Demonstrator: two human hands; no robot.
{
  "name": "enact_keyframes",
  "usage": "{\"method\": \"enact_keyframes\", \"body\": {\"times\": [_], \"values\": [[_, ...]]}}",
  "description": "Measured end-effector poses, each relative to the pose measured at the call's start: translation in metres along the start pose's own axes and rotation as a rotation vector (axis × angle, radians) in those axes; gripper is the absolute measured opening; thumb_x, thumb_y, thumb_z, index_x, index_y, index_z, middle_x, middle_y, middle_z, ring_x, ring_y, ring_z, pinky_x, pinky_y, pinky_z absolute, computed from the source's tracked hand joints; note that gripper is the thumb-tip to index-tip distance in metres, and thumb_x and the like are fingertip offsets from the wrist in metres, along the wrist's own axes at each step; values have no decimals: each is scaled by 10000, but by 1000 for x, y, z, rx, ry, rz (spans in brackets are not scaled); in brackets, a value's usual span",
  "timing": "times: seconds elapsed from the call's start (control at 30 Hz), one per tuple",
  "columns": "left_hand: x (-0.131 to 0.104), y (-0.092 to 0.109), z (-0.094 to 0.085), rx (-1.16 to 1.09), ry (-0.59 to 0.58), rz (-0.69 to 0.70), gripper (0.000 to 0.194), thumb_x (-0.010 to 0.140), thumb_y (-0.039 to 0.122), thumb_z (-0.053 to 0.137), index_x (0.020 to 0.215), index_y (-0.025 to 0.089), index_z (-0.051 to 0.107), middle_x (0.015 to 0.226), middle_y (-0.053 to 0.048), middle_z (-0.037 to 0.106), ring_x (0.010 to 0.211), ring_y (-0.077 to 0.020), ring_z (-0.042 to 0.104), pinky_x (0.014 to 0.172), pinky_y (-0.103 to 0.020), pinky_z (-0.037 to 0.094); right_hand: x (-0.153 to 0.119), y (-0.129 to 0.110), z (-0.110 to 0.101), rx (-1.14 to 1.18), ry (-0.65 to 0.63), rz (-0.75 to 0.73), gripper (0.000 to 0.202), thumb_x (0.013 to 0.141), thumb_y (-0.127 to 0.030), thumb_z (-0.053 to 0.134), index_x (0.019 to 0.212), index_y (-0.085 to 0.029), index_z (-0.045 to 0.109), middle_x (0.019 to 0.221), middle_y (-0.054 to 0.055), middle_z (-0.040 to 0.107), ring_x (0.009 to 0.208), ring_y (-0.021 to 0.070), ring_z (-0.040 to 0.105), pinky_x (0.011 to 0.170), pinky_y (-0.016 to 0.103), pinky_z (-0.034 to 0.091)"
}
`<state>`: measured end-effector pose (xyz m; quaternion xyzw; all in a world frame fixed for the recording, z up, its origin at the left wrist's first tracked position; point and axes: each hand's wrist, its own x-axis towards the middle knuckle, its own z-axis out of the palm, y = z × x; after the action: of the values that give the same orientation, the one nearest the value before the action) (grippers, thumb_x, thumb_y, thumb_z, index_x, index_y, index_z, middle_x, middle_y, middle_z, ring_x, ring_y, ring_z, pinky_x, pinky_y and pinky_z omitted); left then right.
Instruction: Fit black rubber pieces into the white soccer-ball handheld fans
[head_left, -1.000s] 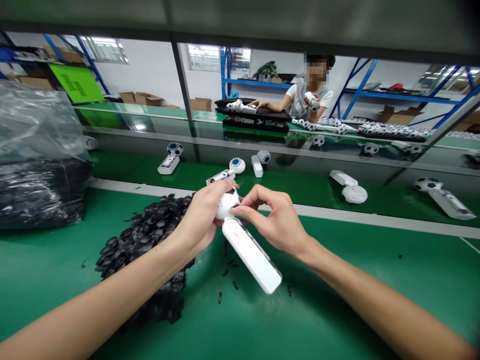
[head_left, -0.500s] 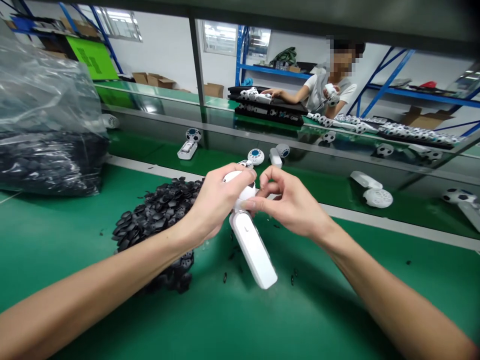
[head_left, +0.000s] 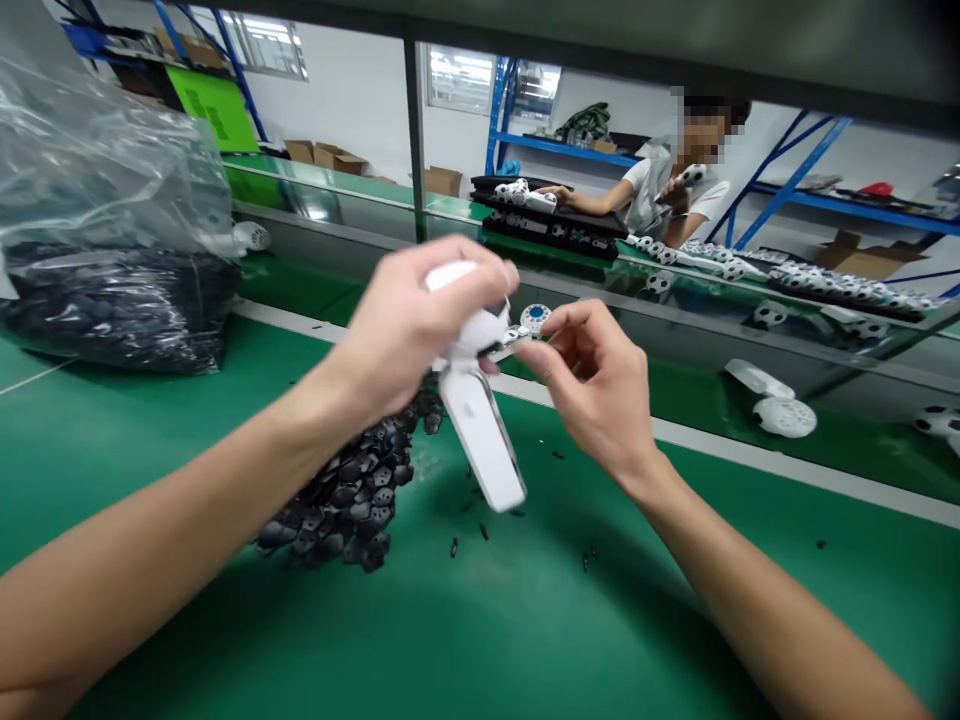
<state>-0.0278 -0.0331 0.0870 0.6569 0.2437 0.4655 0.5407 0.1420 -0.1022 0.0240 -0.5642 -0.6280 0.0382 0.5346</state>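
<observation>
My left hand (head_left: 420,325) is closed around the round head of a white handheld device (head_left: 484,435), whose flat handle slants down toward the table; motion blurs it. Just right of the head, my right hand (head_left: 604,385) has its thumb and forefinger brought together in a pinch. Whatever lies between those fingertips is too small to make out. Beneath my left forearm spreads a heap of small black plastic pieces (head_left: 367,490), partly covered by the arm.
A clear plastic bag of black pieces (head_left: 112,310) stands at the left. More white devices, one with a football-patterned head (head_left: 784,415), lie on the green belt beyond the pale strip. Behind the glass, a person (head_left: 675,190) handles similar ones.
My left hand has lifted the device up and slightly left, tilting it. The right hand has come away from the device's neck, a little to the right. The view has shifted slightly.
</observation>
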Motion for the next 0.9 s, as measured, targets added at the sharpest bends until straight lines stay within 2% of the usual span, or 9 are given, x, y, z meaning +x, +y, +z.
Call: {"method": "enact_keyframes", "body": {"times": [0.07, 0.13, 0.2, 0.23, 0.37, 0.47, 0.53, 0.67, 0.9], "values": [[7, 16, -17, 77, 82, 162, 140, 915, 244, 639, 829, 134, 660, 770, -50, 641, 582, -137, 612, 465, -245, 510, 1, 7, 11, -53, -169, 47, 160, 1026, -393, 716, 956, -251, 698, 759, -8, 701, 662, 169, 632, 616, 298, 426], [11, 28, -35, 131, 159, 279, 170, 959, 244, 575, 856, 128, 645, 764, -33, 622, 614, -143, 625, 491, -237, 505, -1, 13, 29, -166, -484, 12, 42, 1002, -291, 755, 979, -259, 768, 889, 9, 787, 803, 208, 722, 692, 314, 469], [11, 35, -50, 180, 197, 394, 193, 976, 264, 547, 890, 121, 644, 772, -16, 588, 681, -153, 649, 544, -235, 529, -3, 16, 49, -245, -706, -67, 70, 972, -223, 792, 1029, -262, 799, 1054, 25, 820, 965, 244, 753, 765, 328, 492], [10, 37, -55, 210, 209, 450, 207, 979, 280, 546, 908, 116, 649, 792, -13, 576, 726, -153, 660, 581, -232, 543, -3, 16, 58, -267, -753, -97, 96, 967, -210, 797, 1051, -256, 807, 1109, 36, 818, 1015, 257, 750, 784, 332, 494], [8, 38, -65, 294, 218, 558, 212, 989, 297, 541, 931, 114, 632, 827, -1, 534, 787, -118, 666, 681, -213, 563, 3, 17, 82, -318, -798, -105, 119, 937, -219, 835, 1055, -228, 823, 1094, 66, 810, 1041, 282, 735, 776, 336, 477], [14, 36, -66, 205, 231, 651, 137, 928, 232, 563, 843, 130, 594, 718, -7, 499, 672, -141, 649, 495, -179, 533, 6, 20, 87, -347, -832, -88, 28, 926, -190, 836, 932, -213, 821, 1033, 63, 805, 1004, 266, 730, 754, 317, 459], [18, 35, -64, 144, 237, 699, 110, 890, 204, 579, 803, 140, 599, 660, -11, 511, 565, -156, 595, 350, -222, 449, 6, 22, 87, -354, -845, -69, 36, 925, -181, 832, 927, -213, 817, 1003, 51, 806, 954, 240, 733, 741, 301, 456], [19, 36, -58, 171, 250, 646, 133, 892, 181, 584, 794, 123, 653, 678, -20, 547, 479, -149, 549, 279, -287, 379, 6, 24, 84, -349, -843, -36, 95, 934, -207, 829, 1027, -226, 820, 963, 30, 820, 928, 219, 749, 763, 285, 477], [19, 34, -53, 170, 275, 569, 130, 852, 194, 661, 763, 108, 697, 604, 17, 479, 421, -114, 517, 276, -248, 338, 14, 22, 62, -411, -810, 7, 109, 971, -189, 755, 995, -245, 846, 965, 35, 832, 926, 246, 759, 755, 307, 484]]}}
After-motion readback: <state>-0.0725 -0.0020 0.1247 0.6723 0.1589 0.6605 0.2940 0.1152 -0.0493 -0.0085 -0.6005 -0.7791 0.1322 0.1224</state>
